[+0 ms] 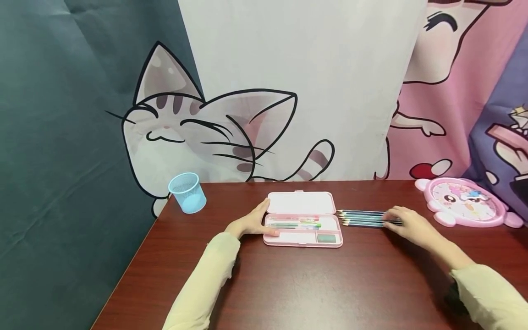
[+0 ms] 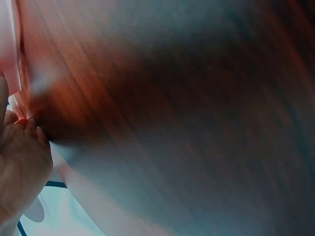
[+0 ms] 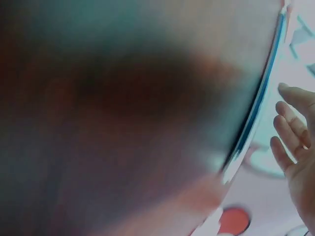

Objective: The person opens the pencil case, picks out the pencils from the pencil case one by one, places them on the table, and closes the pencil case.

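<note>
A pink pencil case [image 1: 303,237] lies unfolded on the table, its lid laid back. Pens [image 1: 293,225] and a grey-green eraser [image 1: 327,238] are inside it. My left hand [image 1: 250,222] holds the case's left end, thumb over the front compartment and fingers by the lid; the left wrist view shows this hand [image 2: 22,162] only at its edge. Several blue-green pencils [image 1: 362,218] lie side by side right of the case, tips toward it. Over their far ends is my right hand [image 1: 408,224]. In the right wrist view its fingers [image 3: 288,135] are spread, apart from the pencils [image 3: 258,101].
A light-blue mesh cup [image 1: 188,195] stands at the table's back left. On the back right lies a pink animal-shaped clock [image 1: 466,201]. The brown table [image 1: 321,284] meets a cartoon-printed cloth [image 1: 313,91] behind.
</note>
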`<state>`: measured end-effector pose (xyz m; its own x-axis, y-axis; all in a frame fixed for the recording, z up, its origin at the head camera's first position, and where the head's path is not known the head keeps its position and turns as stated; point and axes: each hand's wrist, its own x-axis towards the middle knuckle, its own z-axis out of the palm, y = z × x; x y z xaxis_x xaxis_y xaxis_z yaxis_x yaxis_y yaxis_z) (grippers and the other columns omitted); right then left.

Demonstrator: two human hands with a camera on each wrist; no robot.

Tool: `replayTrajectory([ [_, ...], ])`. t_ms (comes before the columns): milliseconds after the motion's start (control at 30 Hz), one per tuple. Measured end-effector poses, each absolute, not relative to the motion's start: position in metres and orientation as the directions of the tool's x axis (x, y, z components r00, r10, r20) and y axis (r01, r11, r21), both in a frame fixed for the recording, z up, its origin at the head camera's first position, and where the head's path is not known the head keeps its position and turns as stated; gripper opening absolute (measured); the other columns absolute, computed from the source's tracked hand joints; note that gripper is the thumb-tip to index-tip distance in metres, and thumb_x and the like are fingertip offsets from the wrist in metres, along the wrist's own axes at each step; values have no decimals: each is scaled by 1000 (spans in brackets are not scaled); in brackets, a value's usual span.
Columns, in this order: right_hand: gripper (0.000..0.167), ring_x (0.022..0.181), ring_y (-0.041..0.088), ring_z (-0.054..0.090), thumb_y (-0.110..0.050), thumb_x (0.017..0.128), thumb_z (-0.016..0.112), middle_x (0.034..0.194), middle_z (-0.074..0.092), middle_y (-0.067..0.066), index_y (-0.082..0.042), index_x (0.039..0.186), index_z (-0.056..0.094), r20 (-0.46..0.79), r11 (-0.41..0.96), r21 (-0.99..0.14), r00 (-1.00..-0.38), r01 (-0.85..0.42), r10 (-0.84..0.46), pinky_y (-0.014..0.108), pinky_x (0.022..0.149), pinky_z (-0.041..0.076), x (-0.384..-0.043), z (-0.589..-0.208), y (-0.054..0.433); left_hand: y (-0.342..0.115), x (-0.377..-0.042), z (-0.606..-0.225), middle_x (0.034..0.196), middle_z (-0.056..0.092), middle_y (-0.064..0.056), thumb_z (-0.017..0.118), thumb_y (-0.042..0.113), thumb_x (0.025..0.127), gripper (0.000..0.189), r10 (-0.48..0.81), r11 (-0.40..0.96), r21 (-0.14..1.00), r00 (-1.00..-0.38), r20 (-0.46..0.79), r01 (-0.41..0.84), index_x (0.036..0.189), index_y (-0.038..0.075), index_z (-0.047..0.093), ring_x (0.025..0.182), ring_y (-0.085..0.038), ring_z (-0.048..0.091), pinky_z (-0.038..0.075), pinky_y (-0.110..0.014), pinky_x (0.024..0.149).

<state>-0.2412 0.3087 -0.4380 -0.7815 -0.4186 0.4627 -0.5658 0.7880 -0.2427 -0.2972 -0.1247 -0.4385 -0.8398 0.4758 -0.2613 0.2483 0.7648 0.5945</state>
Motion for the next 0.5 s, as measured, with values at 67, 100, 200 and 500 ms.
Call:
replayTrajectory([
  [67,14,73,14,58,-6,71,74,79,65,-1,-9,84,67,414,774,-356,-831,-524,-372,30,67,48,-247,-435,289,-126,-299,-438,156,-1,-5,72,44,73,109,483,757,603,-837,-259,250,148,9,1,143,-19,3,13,-41,115],
  [100,13,76,16,59,-8,75,71,82,67,2,-7,88,68,375,763,-416,-857,-495,-352,32,69,49,-251,-433,279,-127,-300,-438,156,1,-6,71,43,75,107,485,746,620,-837,-253,244,148,9,1,143,-20,5,14,-41,115],
  [200,24,94,27,60,-18,86,62,100,67,15,-3,105,66,210,720,-593,-933,-360,-293,42,84,48,-263,-426,248,-128,-303,-435,154,11,-9,62,47,81,96,451,710,681,-858,-245,179,148,8,5,142,-22,14,18,-42,114],
  [500,67,128,44,33,-31,97,38,139,25,37,18,137,15,-341,399,-878,-930,263,-137,47,105,33,-296,-414,184,-115,-319,-428,144,30,-26,33,49,96,74,250,261,943,-929,-273,-207,144,-3,14,131,-32,36,33,-40,106],
])
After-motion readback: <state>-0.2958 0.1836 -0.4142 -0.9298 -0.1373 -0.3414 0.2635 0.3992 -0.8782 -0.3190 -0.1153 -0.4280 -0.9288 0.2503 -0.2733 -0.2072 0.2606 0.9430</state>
